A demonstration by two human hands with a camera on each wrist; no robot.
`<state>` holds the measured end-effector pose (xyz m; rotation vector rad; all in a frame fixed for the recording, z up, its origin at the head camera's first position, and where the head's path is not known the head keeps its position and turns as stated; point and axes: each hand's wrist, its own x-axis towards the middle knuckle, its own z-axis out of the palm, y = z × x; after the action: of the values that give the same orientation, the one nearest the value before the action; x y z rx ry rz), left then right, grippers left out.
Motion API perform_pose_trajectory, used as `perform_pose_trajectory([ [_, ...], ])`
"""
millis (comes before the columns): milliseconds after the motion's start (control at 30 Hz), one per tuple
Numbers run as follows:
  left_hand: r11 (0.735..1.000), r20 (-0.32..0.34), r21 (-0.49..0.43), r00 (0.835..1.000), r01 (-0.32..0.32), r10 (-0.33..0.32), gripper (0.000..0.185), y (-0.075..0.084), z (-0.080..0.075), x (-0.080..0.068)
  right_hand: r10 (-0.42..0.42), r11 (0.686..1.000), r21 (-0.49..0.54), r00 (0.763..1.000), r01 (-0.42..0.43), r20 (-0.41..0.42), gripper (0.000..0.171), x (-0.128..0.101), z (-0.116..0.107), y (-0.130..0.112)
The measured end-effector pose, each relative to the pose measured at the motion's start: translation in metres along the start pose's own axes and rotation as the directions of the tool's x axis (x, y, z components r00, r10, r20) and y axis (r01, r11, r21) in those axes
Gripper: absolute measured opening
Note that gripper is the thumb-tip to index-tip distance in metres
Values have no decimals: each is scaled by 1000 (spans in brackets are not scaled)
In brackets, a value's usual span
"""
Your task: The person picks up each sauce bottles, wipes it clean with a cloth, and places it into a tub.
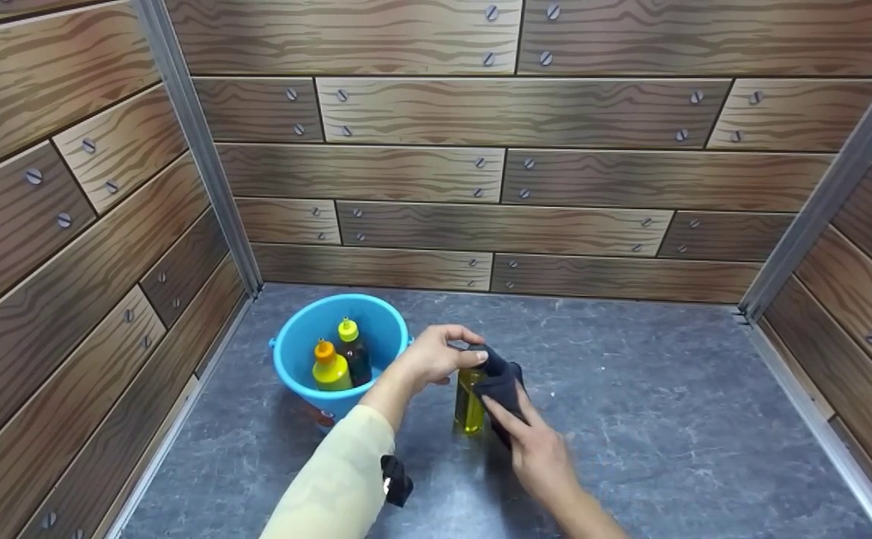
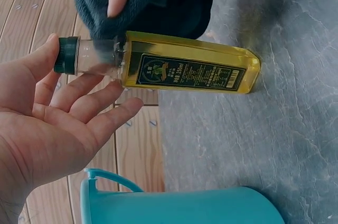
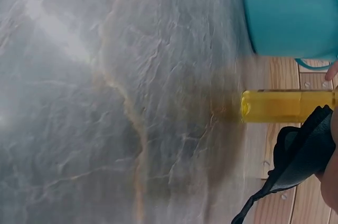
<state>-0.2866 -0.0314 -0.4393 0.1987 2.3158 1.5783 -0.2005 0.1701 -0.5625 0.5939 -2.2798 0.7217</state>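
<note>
A clear, square-sided bottle of yellow oil (image 2: 185, 68) with a dark green cap (image 2: 65, 55) is upright, its base close over the grey tabletop (image 1: 668, 419). My left hand (image 1: 436, 358) pinches it at the cap between thumb and finger, the other fingers spread beside the neck. In my right hand (image 1: 544, 453) is a folded dark, plush cloth (image 1: 501, 389), gripped against the bottle's upper side. From the right wrist view, part of the cloth (image 3: 303, 152) hangs below the hand, and the bottle's top is cut off.
Left of the bottle stands a light blue bucket (image 1: 286, 368). Inside are a yellow bottle with an orange cap (image 1: 331, 371) and a dark bottle with a yellow cap (image 1: 356, 358). Wood-patterned walls (image 1: 406, 172) enclose the back and sides.
</note>
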Motion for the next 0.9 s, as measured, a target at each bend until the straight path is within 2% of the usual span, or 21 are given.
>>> perform_pose_trajectory([
  [200,1000,-4,5,1000,-1,1,20,0,0,0,17,1000,-1,995,-17,97,63,9,2,-8],
  [467,1000,1,3,1000,15,-15,20,1,-1,0,95,995,-61,970,-83,224,60,21,0,-17],
  [733,1000,19,5,1000,10,-10,22,1,-3,0,140,989,-77,948,-123,286,57,28,1,-20],
  [900,1000,24,10,1000,9,-9,22,1,-4,0,144,988,-93,943,-122,299,57,30,4,-19],
])
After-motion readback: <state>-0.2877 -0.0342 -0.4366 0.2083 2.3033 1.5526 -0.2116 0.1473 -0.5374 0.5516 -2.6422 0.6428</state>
